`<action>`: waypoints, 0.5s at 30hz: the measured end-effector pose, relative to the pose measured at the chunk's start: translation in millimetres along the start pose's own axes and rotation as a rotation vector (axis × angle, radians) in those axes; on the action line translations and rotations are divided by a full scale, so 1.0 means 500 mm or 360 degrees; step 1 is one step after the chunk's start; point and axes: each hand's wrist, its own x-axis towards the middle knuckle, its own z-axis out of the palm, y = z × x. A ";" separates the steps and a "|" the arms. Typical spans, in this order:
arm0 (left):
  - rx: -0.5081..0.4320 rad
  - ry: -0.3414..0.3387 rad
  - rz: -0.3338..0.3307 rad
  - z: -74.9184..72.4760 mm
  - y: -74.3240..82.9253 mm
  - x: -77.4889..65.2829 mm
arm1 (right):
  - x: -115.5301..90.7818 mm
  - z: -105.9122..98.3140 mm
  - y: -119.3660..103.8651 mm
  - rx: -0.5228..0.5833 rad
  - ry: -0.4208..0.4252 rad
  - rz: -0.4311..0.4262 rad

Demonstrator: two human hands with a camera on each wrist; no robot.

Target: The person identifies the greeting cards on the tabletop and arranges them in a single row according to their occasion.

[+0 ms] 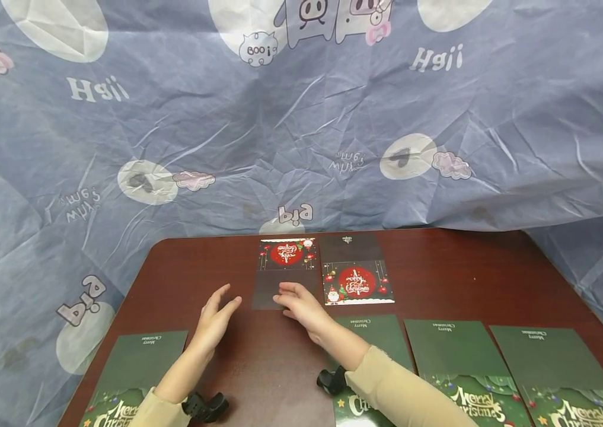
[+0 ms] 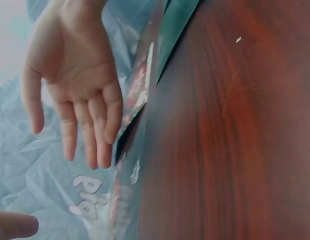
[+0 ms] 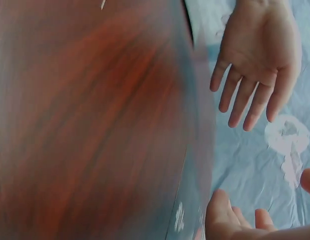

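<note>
Both hands hover over the brown table and hold nothing. My left hand (image 1: 213,323) has its fingers extended, near the bottom-left of an unfolded dark card (image 1: 271,290) with a red circle panel. The right hand (image 1: 303,307) is over that card's lower right corner, fingers loosely bent; whether it touches the card I cannot tell. In the left wrist view the right hand (image 2: 77,80) shows its palm, with fingers spread; the left hand's thumb (image 2: 14,225) is at the lower left. The right wrist view shows the left hand's palm (image 3: 260,55) likewise.
A second dark Christmas card (image 1: 357,281) lies unfolded to the right. Green Merry Christmas cards (image 1: 141,367) lie at the left and, in a row at the right, more green cards (image 1: 461,356) with one (image 1: 552,362) at the far end. A patterned blue-grey cloth (image 1: 280,136) hangs behind the table (image 1: 440,267).
</note>
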 end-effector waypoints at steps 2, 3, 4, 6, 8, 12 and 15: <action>-0.0002 0.0018 -0.0005 -0.017 -0.006 -0.021 | -0.010 0.015 0.004 0.0051 -0.0023 0.0015; -0.0008 0.0020 -0.0002 -0.026 -0.008 -0.031 | -0.016 0.022 0.006 0.0072 -0.0034 0.0023; -0.0020 0.0029 -0.0002 -0.034 -0.011 -0.041 | -0.022 0.030 0.008 0.0089 -0.0043 0.0032; -0.0049 0.0052 0.0006 -0.052 -0.015 -0.059 | -0.033 0.046 0.013 0.0116 -0.0055 0.0041; -0.0066 0.0074 0.0013 -0.071 -0.020 -0.079 | -0.044 0.062 0.020 0.0134 -0.0080 0.0048; -0.0061 0.0157 -0.0028 -0.108 -0.034 -0.114 | -0.064 0.095 0.038 0.0147 -0.0141 0.0074; -0.0060 0.0258 -0.0099 -0.134 -0.048 -0.135 | -0.075 0.116 0.053 0.0141 -0.0209 0.0105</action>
